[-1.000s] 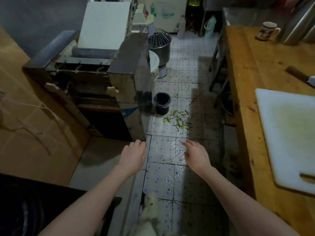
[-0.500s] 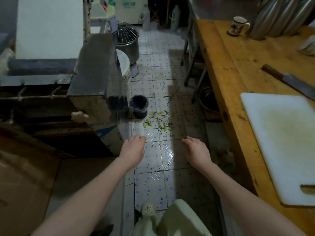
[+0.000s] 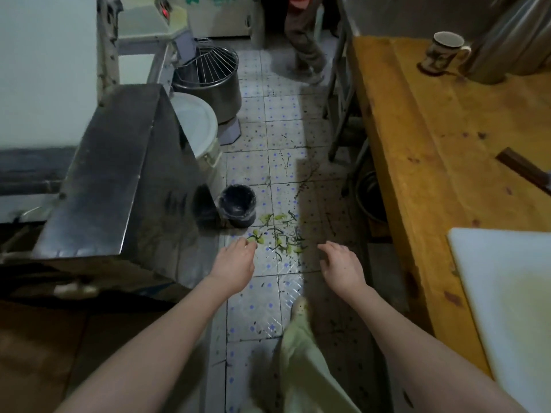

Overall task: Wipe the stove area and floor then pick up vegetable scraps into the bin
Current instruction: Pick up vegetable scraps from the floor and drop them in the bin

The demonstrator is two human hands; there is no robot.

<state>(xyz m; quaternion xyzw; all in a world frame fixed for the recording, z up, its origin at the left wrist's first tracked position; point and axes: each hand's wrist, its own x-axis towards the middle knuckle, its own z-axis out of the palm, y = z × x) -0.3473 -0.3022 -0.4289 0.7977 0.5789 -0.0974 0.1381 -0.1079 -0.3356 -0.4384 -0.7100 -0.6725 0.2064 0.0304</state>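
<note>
Green vegetable scraps (image 3: 281, 236) lie scattered on the tiled floor (image 3: 268, 305) just right of a small black bin (image 3: 237, 205) lined with a bag. My left hand (image 3: 235, 263) hovers palm down at the near left edge of the scraps, fingers apart, holding nothing. My right hand (image 3: 343, 266) is stretched out at the same height to the right of the scraps, also with spread fingers and nothing in it. Both hands are above the floor, apart from the scraps.
A steel machine (image 3: 119, 180) stands on the left beside a white lidded bucket (image 3: 196, 126) and a steel mixer bowl (image 3: 208, 81). A wooden table (image 3: 432, 150) on the right carries a white cutting board (image 3: 512, 308), a mug (image 3: 442, 52) and a knife handle (image 3: 521, 169). Another person's legs (image 3: 304, 46) stand at the far end of the aisle. My own leg (image 3: 301, 347) is below.
I have moved forward along the aisle; the bin and scraps are now closer, and my hands reach nearer the scraps. A person's legs have come into view ahead.
</note>
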